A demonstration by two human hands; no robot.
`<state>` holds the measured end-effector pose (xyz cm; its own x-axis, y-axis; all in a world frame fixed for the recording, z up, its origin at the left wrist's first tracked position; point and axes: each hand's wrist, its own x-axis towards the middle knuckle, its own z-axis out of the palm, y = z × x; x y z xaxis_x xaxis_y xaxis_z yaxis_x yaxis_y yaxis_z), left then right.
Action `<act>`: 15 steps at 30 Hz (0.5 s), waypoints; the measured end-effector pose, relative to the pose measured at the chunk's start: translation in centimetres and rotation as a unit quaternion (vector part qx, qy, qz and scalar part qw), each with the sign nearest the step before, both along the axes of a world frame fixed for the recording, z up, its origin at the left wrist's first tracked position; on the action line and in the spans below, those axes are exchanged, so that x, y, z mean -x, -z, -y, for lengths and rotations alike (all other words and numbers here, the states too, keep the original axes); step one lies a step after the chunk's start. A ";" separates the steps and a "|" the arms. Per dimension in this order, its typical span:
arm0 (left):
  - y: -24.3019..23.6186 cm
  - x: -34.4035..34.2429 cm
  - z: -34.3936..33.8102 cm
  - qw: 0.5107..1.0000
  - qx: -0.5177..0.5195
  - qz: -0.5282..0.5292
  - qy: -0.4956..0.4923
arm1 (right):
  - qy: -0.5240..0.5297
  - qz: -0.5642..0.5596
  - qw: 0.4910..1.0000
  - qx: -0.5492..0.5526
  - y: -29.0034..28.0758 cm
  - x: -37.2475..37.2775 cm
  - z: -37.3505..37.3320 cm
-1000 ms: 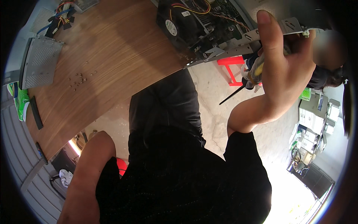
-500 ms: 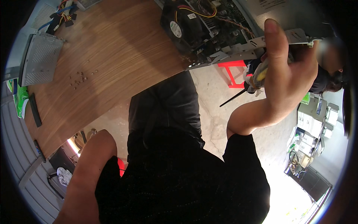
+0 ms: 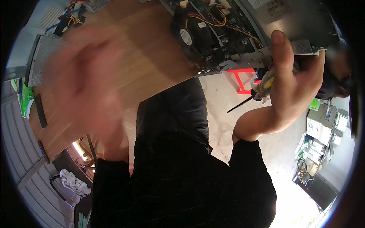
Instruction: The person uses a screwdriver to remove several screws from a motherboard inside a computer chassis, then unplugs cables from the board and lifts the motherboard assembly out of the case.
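My right hand (image 3: 292, 83) grips the edge of an opened computer case (image 3: 281, 19), its thumb resting on the metal rim. A screwdriver (image 3: 243, 103) with a yellowish handle and a dark shaft sticks out beside that palm, apparently tucked in the same hand. Inside the case are a black fan (image 3: 190, 34), a green circuit board and thin coloured wires. My left hand (image 3: 85, 76) is over the left part of the wooden table (image 3: 148, 57), badly smeared by motion. Its fingers cannot be made out, nor whether anything is in them.
A perforated metal box (image 3: 38, 60) stands at the table's left side, with bundled cables (image 3: 72, 15) farther back. A black strip (image 3: 40, 111) lies near the left edge. Beyond the right hand are a red stool (image 3: 240, 81) and part of another person (image 3: 338, 81).
My left hand has swung up from beside the table to over it, covering the spot where small screws lay. The right hand keeps its hold on the case; the whole view has shifted slightly.
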<state>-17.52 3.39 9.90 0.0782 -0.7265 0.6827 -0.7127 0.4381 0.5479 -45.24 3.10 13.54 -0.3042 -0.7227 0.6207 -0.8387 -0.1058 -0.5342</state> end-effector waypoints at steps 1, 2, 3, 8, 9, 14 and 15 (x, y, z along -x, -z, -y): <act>2.4 2.1 1.7 0.955 -0.112 -0.248 0.119 | -0.022 0.014 1.000 0.005 0.0 -0.2 -0.1; 4.2 3.3 3.3 0.905 -0.149 -0.346 0.196 | -0.043 0.029 0.999 0.010 -0.1 -0.3 -0.2; 5.9 4.4 4.6 0.942 -0.073 -0.278 0.173 | -0.085 0.053 0.994 0.040 -0.1 -0.5 -0.3; 9.7 6.1 7.9 0.947 -0.085 -0.238 0.200 | -0.067 0.019 0.997 0.014 -0.4 -1.2 -0.2; 9.5 6.1 7.9 0.949 -0.087 -0.232 0.196 | -0.070 0.029 0.997 0.023 -0.4 -1.3 -0.1; 8.3 6.7 7.9 0.948 -0.112 -0.240 0.176 | -0.059 0.065 0.996 0.018 -0.6 -1.7 -0.1; 8.2 6.8 8.0 0.954 -0.114 -0.220 0.171 | -0.045 0.071 0.996 0.006 -0.6 -1.7 -0.2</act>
